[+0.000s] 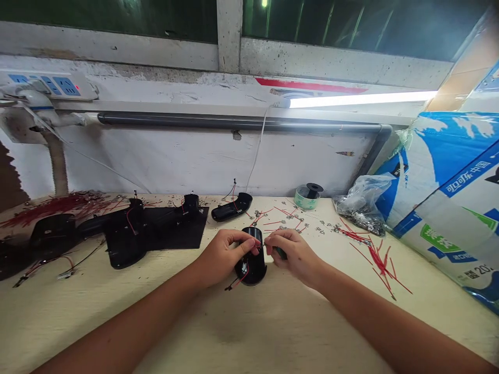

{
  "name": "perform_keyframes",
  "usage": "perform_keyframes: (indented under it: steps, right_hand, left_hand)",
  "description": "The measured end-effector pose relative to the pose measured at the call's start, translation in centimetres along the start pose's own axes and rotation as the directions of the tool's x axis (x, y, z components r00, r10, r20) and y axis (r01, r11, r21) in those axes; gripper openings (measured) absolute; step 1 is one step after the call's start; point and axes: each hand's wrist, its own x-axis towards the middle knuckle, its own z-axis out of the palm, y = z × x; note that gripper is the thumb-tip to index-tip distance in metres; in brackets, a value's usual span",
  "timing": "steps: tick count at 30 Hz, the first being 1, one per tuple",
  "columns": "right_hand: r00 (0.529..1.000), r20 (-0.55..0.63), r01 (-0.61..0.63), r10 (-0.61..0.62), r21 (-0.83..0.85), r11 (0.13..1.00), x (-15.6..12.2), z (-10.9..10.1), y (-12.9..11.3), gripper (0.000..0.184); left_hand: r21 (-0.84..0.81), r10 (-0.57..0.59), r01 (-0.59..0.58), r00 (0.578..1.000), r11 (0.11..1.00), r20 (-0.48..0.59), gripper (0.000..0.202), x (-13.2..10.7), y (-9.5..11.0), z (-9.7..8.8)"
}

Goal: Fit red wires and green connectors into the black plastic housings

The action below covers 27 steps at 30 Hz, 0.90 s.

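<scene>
My left hand is closed around a black plastic housing with red and black wires trailing from its lower end, held just above the pale wooden table. My right hand is pinched on a slim tool with a dark green handle, its tip at the top of the housing. Both hands meet at the middle of the table.
Several black housings with wires lie at the left, another behind the hands. Loose red wires and small metal parts are scattered right. A tape roll, a plastic bag and a blue-white sack stand at the right.
</scene>
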Motion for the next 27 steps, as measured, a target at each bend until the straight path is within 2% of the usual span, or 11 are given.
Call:
perform_keyframes:
  steps: [2, 4, 6, 8, 11, 13, 15, 20, 27]
  right_hand:
    - [1.0, -0.027, -0.003, 0.005, 0.049, 0.999, 0.0, -0.1, -0.1, 0.03]
    - [0.999, -0.054, 0.003, 0.0, 0.056, 0.998, 0.1, -0.1, -0.1, 0.03]
    - [0.996, -0.094, 0.011, -0.007, 0.035, 0.999, 0.1, 0.0, 0.1, 0.03]
    - [0.993, -0.116, 0.034, -0.037, -0.029, 0.999, 0.2, 0.3, 0.3, 0.032]
    - [0.973, -0.128, 0.166, -0.194, -0.2, 0.966, 0.1, 0.7, 0.7, 0.036]
    - [0.943, -0.118, 0.264, -0.312, -0.308, 0.914, 0.0, 1.0, 0.8, 0.037]
    - [0.924, -0.092, 0.314, -0.37, -0.366, 0.876, -0.3, 1.3, 0.7, 0.037]
    - [0.928, -0.075, 0.31, -0.365, -0.391, 0.867, -0.7, 1.7, 0.7, 0.038]
    - [0.95, -0.046, 0.269, -0.31, -0.387, 0.882, -0.5, 1.7, 1.0, 0.037]
  left_hand:
    - [-0.04, -0.014, 0.013, 0.999, 0.999, -0.037, 0.035, 0.1, -0.3, 0.0]
    - [-0.024, -0.001, -0.002, 0.992, 1.0, -0.124, 0.031, 0.2, -0.7, 0.1]
    - [0.065, 0.083, -0.07, 0.97, 0.995, -0.231, 0.024, 0.3, -1.0, 0.0]
    - [0.234, 0.239, -0.175, 0.928, 0.956, -0.284, 0.015, 0.3, -1.2, 0.0]
    - [0.475, 0.438, -0.297, 0.872, 0.828, -0.218, 0.009, 0.3, -1.1, -0.1]
    - [0.535, 0.49, -0.336, 0.854, 0.775, -0.173, 0.01, 0.2, -0.9, -0.2]
    - [0.53, 0.499, -0.354, 0.853, 0.77, -0.155, 0.008, 0.2, -0.8, -0.1]
    - [0.497, 0.47, -0.338, 0.867, 0.799, -0.166, 0.007, 0.1, -0.7, 0.2]
    - [0.578, 0.476, -0.356, 0.877, 0.734, -0.064, 0.013, -0.1, -0.6, 0.1]
